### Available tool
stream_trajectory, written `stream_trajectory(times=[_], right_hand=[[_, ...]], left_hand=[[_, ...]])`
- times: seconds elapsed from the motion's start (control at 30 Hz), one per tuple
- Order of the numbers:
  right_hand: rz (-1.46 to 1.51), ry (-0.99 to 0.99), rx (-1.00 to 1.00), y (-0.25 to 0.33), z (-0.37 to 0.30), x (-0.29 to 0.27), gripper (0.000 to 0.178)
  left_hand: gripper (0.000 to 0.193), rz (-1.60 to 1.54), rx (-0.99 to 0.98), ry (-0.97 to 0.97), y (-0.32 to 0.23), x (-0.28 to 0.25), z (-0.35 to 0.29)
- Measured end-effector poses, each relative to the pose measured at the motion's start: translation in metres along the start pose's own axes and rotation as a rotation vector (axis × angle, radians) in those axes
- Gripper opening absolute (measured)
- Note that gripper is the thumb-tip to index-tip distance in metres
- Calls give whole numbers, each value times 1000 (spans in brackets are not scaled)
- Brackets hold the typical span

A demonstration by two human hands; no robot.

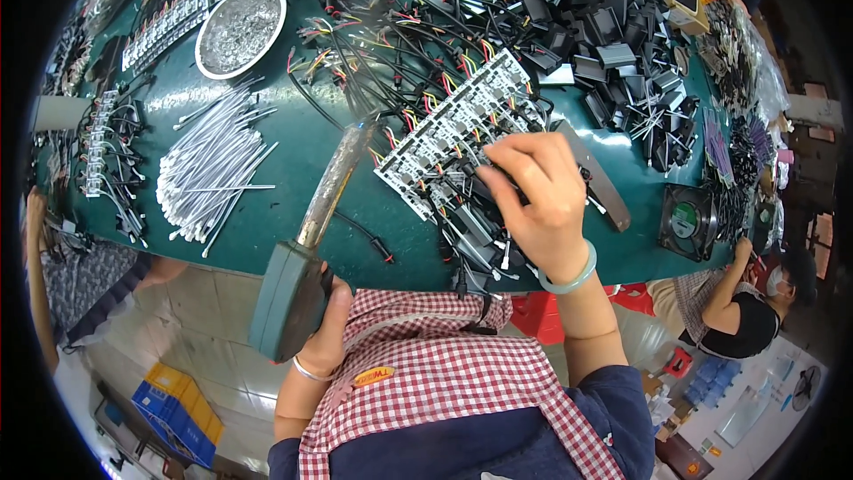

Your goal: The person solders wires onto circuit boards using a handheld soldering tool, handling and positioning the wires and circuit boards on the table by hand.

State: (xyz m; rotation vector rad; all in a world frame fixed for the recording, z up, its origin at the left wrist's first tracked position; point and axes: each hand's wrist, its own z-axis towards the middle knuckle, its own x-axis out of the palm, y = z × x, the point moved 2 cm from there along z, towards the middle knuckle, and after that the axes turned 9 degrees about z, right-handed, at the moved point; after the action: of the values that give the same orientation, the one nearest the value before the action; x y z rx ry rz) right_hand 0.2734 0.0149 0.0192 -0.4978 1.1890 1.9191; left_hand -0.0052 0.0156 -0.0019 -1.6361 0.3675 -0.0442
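Observation:
My left hand (330, 324) is wrapped round the green handle of a soldering iron (289, 298). Its long metal barrel points up and away, with the tip beside the left end of a white circuit board panel (458, 124). Faint smoke rises near the tip. Several black cables with red, yellow and white wire ends run along the panel's far edge. Over the near edge, my right hand (540, 200) has thumb and fingers pinched among small wires and black parts. What lies between the fingertips is too small to make out. A pale green bangle circles the right wrist.
White leads or ties (213, 173) lie in a pile on the left, below a round dish (238, 31) of silvery scraps. Black housings (613, 31) heap up at the far right. A fan (687, 222) stands near the right edge. Other people sit at both sides.

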Motion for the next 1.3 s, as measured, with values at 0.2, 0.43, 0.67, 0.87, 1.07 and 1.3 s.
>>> stream_trajectory(times=[0.2,0.43,0.67,0.87,1.07,1.3], right_hand=[[-19,95,79,7,-4,8,29],[-36,93,69,3,-5,9,24],[-51,91,57,3,-4,9,22],[-10,90,88,4,-4,8,20],[145,86,218,3,-7,7,16],[400,46,467,13,-13,1,9]], left_hand=[[37,28,120,-43,25,-6,-6],[38,2,116,-39,24,-7,-6],[37,2,90,-35,21,-7,-6],[37,11,116,-31,25,-7,-5],[38,-39,108,-45,19,-4,-3],[40,-237,159,-51,3,7,15]])
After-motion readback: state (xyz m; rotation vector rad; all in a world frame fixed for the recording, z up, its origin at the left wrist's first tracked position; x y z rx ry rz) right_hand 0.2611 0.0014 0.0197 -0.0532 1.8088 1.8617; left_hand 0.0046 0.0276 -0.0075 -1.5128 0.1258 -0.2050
